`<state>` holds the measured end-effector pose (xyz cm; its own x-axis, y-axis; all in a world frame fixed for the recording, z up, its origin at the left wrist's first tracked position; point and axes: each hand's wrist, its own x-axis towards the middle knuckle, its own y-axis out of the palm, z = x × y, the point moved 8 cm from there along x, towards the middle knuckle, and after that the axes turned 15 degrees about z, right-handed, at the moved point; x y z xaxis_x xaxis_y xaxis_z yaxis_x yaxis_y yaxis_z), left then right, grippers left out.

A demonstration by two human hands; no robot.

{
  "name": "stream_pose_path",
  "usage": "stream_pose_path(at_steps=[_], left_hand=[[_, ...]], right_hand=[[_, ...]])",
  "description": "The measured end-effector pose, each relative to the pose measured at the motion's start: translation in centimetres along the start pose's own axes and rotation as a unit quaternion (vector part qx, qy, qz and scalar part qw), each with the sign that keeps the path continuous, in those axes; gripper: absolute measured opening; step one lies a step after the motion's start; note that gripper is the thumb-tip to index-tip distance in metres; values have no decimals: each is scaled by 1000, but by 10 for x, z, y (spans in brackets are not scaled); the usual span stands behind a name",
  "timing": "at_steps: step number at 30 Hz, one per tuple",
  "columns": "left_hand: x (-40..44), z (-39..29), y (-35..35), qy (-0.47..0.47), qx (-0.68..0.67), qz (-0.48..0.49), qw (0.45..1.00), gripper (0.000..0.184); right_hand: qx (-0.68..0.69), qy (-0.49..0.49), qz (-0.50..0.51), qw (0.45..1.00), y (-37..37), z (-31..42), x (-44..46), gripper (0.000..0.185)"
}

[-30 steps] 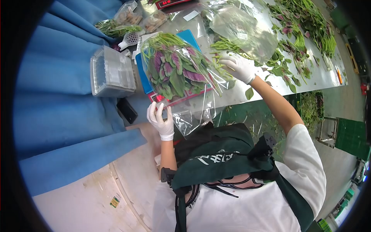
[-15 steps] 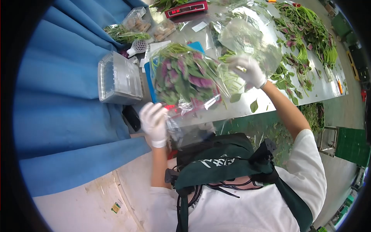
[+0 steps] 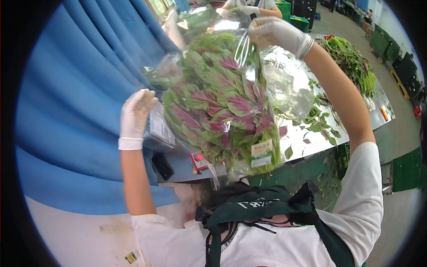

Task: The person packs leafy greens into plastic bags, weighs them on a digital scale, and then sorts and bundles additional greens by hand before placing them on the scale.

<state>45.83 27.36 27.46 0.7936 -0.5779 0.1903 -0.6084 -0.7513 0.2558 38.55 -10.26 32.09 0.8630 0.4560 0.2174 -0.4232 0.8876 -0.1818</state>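
A clear plastic bag of red-and-green amaranth (image 3: 222, 102) hangs tilted above the table, with a small label (image 3: 261, 153) at its lower right. My right hand (image 3: 278, 35), in a white glove, grips the bag's top right edge. On the left, my gloved left hand (image 3: 137, 113) is raised beside the bag, its fingers loosely curved and apart from the leaves. Whether it touches any clear film I cannot make out. Below the bag, part of the red scale (image 3: 198, 161) shows; the bag hides the rest.
A clear plastic box (image 3: 159, 131) and a black phone (image 3: 162, 166) are near the blue curtain (image 3: 80, 111). Loose amaranth (image 3: 351, 62) is heaped on the metal table (image 3: 302, 144), with an orange-handled tool (image 3: 384, 113). A co-worker (image 3: 267, 5) stands across the table.
The bag has been lifted off the scale towards me, showing its label. My right hand rose with it; my left hand moved left and up, away from the bag's lower corner.
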Motion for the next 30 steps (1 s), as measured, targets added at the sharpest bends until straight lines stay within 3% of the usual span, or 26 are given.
stream_pose_path(at_steps=[1, 4, 7, 10, 13, 17, 19, 21, 23, 27, 30], left_hand=[[2, 14, -6, -27, -21, -8, 999, 14], [10, 36, -12, -87, -70, -3, 994, 14], [24, 27, -21, -58, -85, 3, 995, 15], [31, 8, -31, 25, -72, -17, 997, 13], [15, 13, -26, 57, -60, -34, 996, 14], [-29, 74, -31, 53, 16, -35, 998, 17], [-60, 118, -32, 15, 47, -59, 997, 17], [-95, 185, -45, -63, -33, -130, 989, 18], [-123, 237, -58, -112, -32, -170, 979, 18], [-139, 267, -57, -150, 10, -169, 974, 18], [-140, 266, -52, -151, 20, -186, 971, 18]], right_hand=[[-1, 90, -83, 992, 26, 2, -15, 20], [64, 132, -107, 983, 37, -19, -18, 13], [92, 99, -78, 988, 39, -24, -5, 15], [42, 42, -148, 987, 44, -18, 5, 16], [-11, 62, -186, 981, 60, -44, 1, 17], [-36, 34, -186, 981, 94, -114, -28, 18], [32, 68, -227, 971, 117, -152, -53, 17], [59, 101, -242, 963, 133, -206, -75, 17], [84, 120, -255, 956, 153, -244, -94, 17], [110, 134, -296, 940, 178, -275, -120, 13], [131, 73, -268, 952, 188, -268, -122, 14]])
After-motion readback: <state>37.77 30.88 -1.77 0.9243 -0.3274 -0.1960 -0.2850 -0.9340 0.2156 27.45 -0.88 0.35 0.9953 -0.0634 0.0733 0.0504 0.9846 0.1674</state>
